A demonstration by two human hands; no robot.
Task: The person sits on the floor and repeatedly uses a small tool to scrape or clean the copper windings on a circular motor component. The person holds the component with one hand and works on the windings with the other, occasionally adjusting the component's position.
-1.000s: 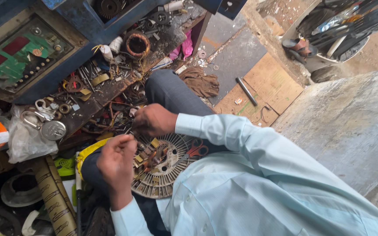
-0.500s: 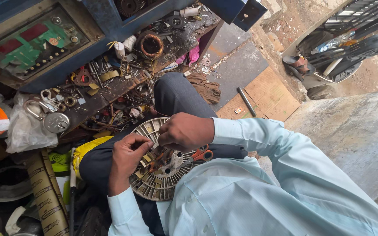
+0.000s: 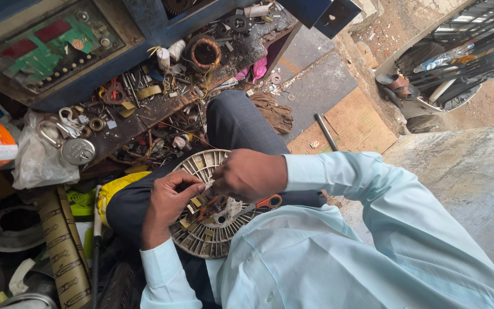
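At frame centre I see a round, ribbed grey metal motor stator resting on my lap. My left hand and right hand pinch a small pale strip together; it could slip among the slots, and orange-handled scissors might slide off.

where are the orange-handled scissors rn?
In the head view, the orange-handled scissors lie on the round slotted disc on the person's lap, just below the right hand, handles toward the light shirt.

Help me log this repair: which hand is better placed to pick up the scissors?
Likely right: the right hand lies beside the scissors, by their orange handles; the left hand is farther off across the disc.
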